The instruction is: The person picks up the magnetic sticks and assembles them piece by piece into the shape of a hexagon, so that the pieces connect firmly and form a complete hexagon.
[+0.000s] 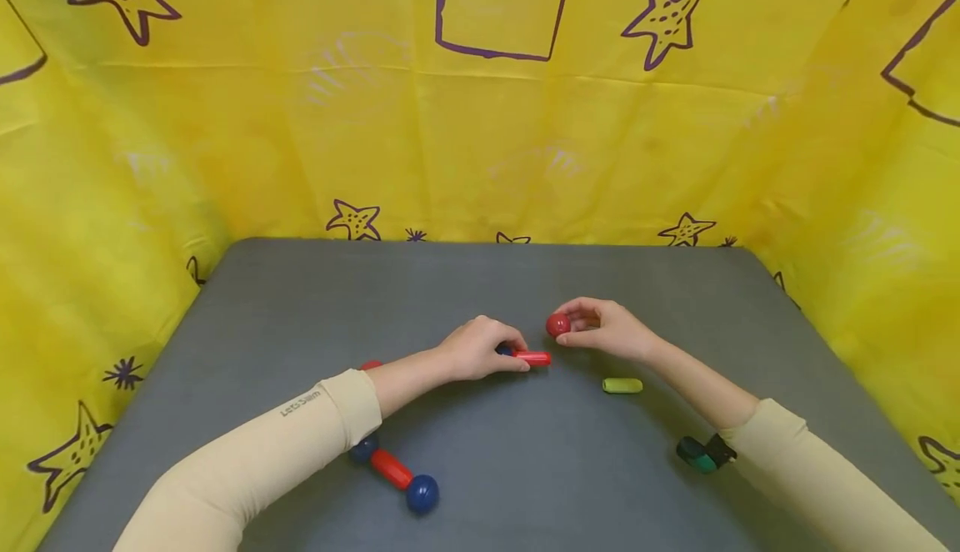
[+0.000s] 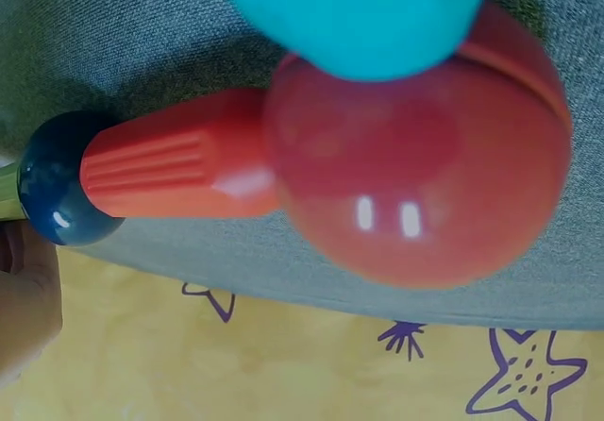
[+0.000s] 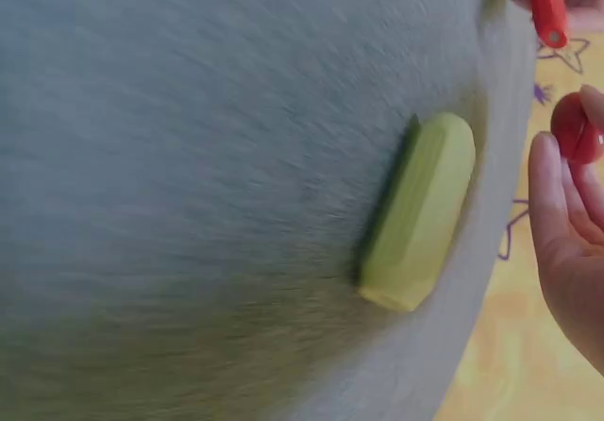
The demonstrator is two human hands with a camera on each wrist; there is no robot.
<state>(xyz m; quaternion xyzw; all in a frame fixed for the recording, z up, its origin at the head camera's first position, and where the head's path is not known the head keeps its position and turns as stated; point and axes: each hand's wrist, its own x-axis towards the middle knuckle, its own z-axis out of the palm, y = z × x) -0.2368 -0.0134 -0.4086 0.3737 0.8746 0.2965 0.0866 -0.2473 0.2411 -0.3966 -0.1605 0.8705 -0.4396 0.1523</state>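
Note:
My left hand grips a dark blue ball, mostly hidden by the fingers. From that ball a red rod sticks out to the right. My right hand pinches a red ball between thumb and fingers, just above and right of the rod's end, apart from it. In the left wrist view, a large red ball near the camera joins a red rod and a blue ball, with a yellow-green piece at the left edge. A yellow-green rod lies below my right hand.
Beside my left forearm, a red rod links two blue balls, the nearer one fully visible. A black-and-green curved item is at my right sleeve. Yellow patterned cloth surrounds the grey table. A blurred teal shape crosses the left wrist view.

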